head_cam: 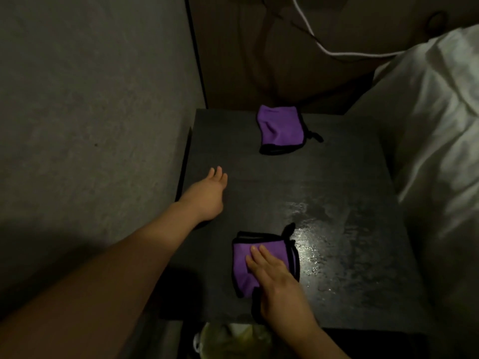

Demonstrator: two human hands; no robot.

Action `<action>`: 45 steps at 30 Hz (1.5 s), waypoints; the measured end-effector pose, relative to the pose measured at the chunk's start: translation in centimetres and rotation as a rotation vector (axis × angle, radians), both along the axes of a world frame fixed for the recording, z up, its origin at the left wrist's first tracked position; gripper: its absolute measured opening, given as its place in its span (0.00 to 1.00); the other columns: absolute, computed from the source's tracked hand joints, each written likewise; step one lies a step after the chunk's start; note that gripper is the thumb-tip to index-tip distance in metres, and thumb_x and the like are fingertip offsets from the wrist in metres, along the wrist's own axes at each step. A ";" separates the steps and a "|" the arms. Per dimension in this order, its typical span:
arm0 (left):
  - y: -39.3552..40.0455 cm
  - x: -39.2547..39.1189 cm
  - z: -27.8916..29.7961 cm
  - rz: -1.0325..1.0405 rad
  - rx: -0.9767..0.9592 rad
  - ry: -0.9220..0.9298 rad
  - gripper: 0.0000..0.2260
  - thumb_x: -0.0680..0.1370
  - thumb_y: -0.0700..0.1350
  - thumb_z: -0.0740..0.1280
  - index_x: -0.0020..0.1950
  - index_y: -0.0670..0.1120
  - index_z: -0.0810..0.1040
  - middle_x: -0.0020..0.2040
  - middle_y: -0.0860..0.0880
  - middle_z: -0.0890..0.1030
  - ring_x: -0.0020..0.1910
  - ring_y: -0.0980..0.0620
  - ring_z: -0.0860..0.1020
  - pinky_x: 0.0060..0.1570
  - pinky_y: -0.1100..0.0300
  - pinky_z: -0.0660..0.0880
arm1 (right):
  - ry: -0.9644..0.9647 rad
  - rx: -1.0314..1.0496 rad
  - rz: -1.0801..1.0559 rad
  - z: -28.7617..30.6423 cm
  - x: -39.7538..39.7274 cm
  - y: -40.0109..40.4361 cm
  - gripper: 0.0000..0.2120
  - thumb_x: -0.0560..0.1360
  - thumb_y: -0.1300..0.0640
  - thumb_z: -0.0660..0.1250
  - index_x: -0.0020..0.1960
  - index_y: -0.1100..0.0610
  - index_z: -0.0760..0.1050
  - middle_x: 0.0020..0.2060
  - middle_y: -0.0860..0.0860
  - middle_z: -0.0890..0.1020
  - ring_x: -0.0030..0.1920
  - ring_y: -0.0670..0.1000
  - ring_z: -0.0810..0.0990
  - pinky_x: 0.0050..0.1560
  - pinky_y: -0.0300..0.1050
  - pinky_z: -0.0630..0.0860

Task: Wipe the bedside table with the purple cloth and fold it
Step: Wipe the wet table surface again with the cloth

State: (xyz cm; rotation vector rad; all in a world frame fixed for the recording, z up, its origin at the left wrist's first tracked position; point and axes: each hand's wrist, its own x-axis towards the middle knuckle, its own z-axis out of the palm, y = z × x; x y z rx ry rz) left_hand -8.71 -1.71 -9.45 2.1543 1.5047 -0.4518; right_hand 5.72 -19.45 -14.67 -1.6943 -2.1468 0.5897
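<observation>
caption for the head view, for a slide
Right hand presses a folded purple cloth on the dark bedside table; second cloth behind.

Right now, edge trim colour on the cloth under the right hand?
Black trim on the purple cloth under the right hand; head view.

Room was dim. Grey textured wall (pixel 98 104) ran along the left, ending at a thin black vertical strip (pixel 196 53). Behind it, a brown padded panel (pixel 259 47) with a white cable (pixel 334 51) looping across and a thin dark wire nearby. Bed with rumpled white bedding (pixel 438 130) filled the right side. One light source glared off the dark surface at centre-right. Something pale yellowish sat at the bottom edge, blurred.
</observation>
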 end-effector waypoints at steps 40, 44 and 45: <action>-2.7 -0.7 -0.1 0.005 -0.094 -0.062 0.34 0.73 0.33 0.57 0.75 0.42 0.42 0.77 0.44 0.40 0.76 0.48 0.41 0.75 0.56 0.48 | -0.226 -0.093 0.329 -0.6 -7.2 -3.6 0.25 0.66 0.50 0.51 0.59 0.49 0.75 0.58 0.45 0.79 0.61 0.46 0.74 0.62 0.42 0.62; -3.1 -0.2 0.1 0.029 -0.073 -0.060 0.34 0.73 0.33 0.57 0.75 0.41 0.43 0.77 0.43 0.40 0.76 0.48 0.41 0.75 0.56 0.49 | -0.266 0.074 0.289 -1.3 -5.5 -5.0 0.23 0.67 0.53 0.52 0.62 0.51 0.64 0.58 0.44 0.79 0.63 0.48 0.65 0.67 0.43 0.50; -3.3 -0.1 0.1 0.033 -0.071 -0.057 0.34 0.74 0.34 0.57 0.75 0.41 0.43 0.77 0.43 0.40 0.76 0.48 0.41 0.76 0.56 0.50 | -0.285 0.121 0.278 -1.4 -5.1 -5.1 0.23 0.67 0.53 0.52 0.62 0.51 0.64 0.58 0.44 0.79 0.63 0.48 0.65 0.67 0.43 0.48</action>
